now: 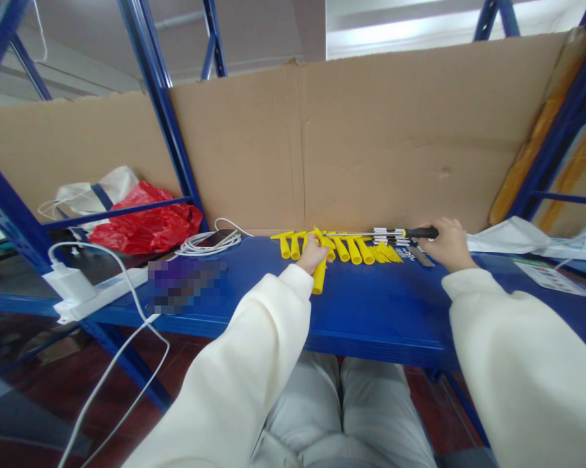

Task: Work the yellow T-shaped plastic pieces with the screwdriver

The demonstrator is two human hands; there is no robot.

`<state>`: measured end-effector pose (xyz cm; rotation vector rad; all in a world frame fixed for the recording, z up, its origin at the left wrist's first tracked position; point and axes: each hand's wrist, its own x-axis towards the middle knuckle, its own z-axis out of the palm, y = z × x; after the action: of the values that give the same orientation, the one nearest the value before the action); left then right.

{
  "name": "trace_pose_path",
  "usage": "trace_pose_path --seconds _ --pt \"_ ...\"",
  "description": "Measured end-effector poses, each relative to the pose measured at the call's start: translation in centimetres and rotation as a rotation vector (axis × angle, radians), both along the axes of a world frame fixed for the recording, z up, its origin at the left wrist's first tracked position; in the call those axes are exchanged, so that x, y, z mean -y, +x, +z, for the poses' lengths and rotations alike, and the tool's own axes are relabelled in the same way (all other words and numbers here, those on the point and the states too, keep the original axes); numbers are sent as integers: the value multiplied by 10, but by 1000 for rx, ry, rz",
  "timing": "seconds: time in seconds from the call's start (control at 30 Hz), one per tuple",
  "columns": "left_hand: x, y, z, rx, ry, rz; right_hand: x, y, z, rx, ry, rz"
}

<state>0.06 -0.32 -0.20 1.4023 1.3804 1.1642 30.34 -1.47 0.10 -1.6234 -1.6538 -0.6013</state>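
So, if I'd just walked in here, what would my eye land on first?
Probably the row of bright yellow T-shaped pieces along the back of the blue metal shelf, one yellow piece held in the left hand. Next, the crumpled red plastic bag at the left, and the black-handled tool with a long metal shaft in the right hand, its shaft pointing toward the left hand.

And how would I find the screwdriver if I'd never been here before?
Find the blue table and look toward its back, by the tall brown cardboard. There the right hand holds the screwdriver, which points left toward the left hand. Unlike the row of all-yellow pieces nearby, it has a long, thin metal rod and a black handle.
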Motion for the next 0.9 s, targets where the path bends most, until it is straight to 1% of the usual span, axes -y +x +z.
trace_pose_path --seconds 0.27,0.33,0.43,0.5,0.63,0.8,0.83,0.9 --pt "-3 0 -2 8 27 6 8 -4 4 16 35 -29" --pt "-6 -1 -4 -7 72 10 9 -4 4 13 49 -38" --pt "-12 -4 -9 -86 193 26 9 -2 3 21 53 -28" --pt "-15 -6 -12 -169 246 38 7 0 2 33 37 -36" --pt "-19 -9 -13 -299 279 58 6 1 1 47 -20 -98" --pt "-26 -9 -17 -338 332 90 6 -1 5 8 -130 -176" --pt "-28 -9 -18 -334 346 98 6 0 5 4 -155 -170" --pt "-31 -10 -20 -326 364 119 3 3 4 21 -171 -114"
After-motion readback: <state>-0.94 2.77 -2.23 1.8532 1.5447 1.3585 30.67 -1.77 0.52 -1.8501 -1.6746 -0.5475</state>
